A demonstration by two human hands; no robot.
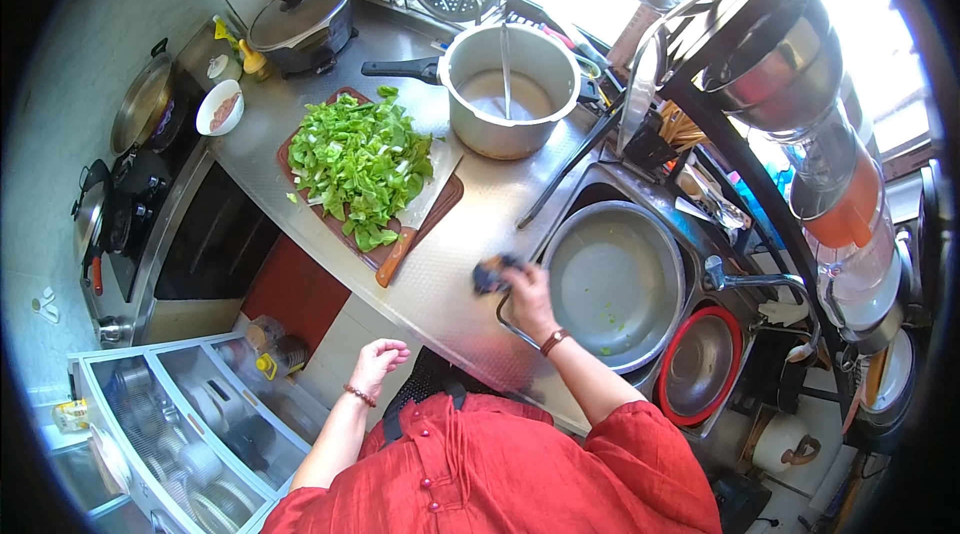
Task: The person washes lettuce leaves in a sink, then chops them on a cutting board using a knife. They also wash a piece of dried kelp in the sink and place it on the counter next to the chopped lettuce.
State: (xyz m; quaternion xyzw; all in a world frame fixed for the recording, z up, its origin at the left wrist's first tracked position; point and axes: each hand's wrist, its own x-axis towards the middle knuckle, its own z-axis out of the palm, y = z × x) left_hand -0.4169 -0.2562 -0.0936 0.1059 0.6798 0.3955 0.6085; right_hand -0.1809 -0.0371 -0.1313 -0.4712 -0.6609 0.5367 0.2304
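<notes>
My right hand [531, 303] grips a dark, crumpled cloth [496, 274] over the steel counter, beside the left rim of a large metal basin [613, 286] in the sink. Green bits lie in the basin. My left hand [381, 366] is held before my body, its fingers curled loosely, with nothing visible in it. Chopped leafy greens [360, 162] are heaped on a brown cutting board [450, 198]. A cleaver with a wooden handle [396, 258] rests on the board, its blade partly under the greens.
A deep pot [514, 138] with a black handle stands behind the board. Further left are a lidded pan [300, 16], a white bowl of meat [220, 108] and a wok [142, 104] on the stove. A faucet [757, 279] and red-rimmed basin [699, 365] are at right.
</notes>
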